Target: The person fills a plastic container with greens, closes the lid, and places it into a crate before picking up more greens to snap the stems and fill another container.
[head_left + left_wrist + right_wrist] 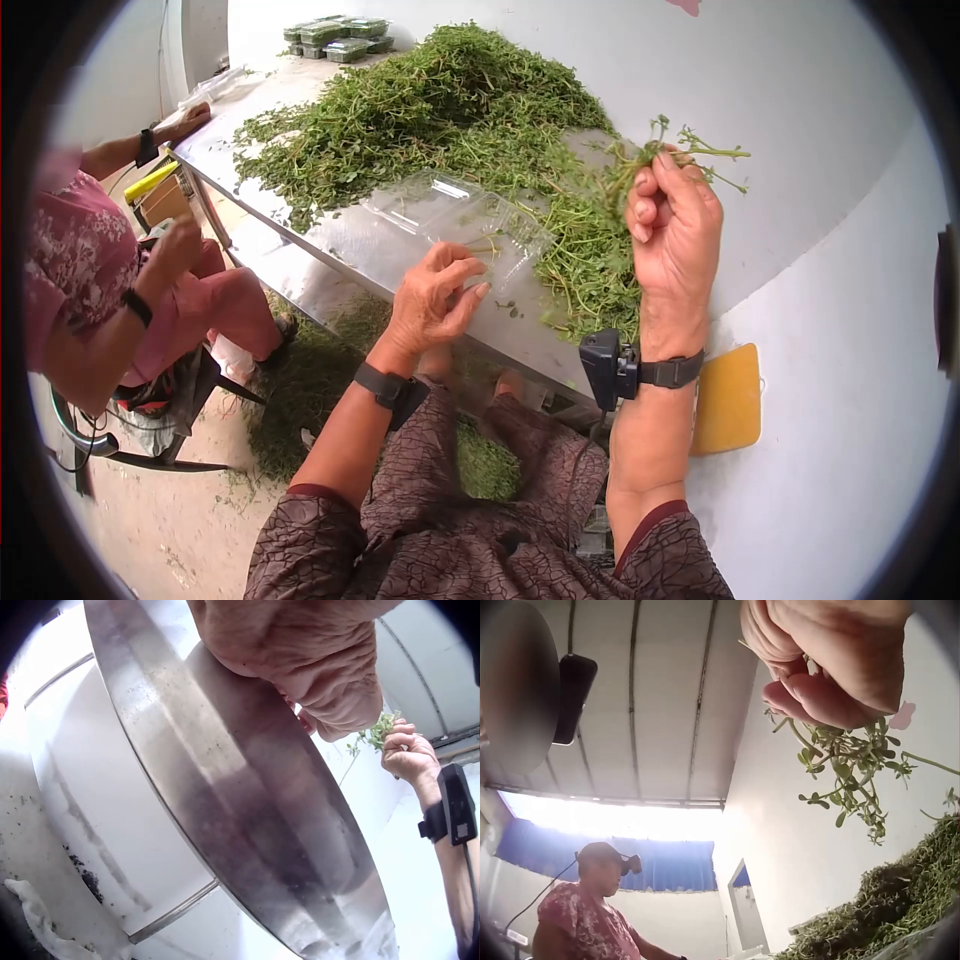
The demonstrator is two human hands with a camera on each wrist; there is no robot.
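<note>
My right hand (pixel 675 215) is raised over the right side of the table and pinches a bunch of leafy green sprigs (pixel 847 769). Small rounded leaves hang below the fingers in the right wrist view, and stems stick out to the right in the head view. My left hand (pixel 435 300) hovers over the table's front edge, fingers loosely bent and thumb apart from them, nothing gripped. Just beyond it, a clear plastic container (pixel 425 205) lies with its lid spread on the metal table (pixel 335 240). A large heap of the same greens (pixel 440 110) covers the table behind.
Several packed clear boxes (pixel 335 35) are stacked at the back left. Another person (pixel 100 270) in a pink top sits at the left end. Cut greens (pixel 310 380) lie on the floor under the table. A yellow board (pixel 728 400) leans against the right wall.
</note>
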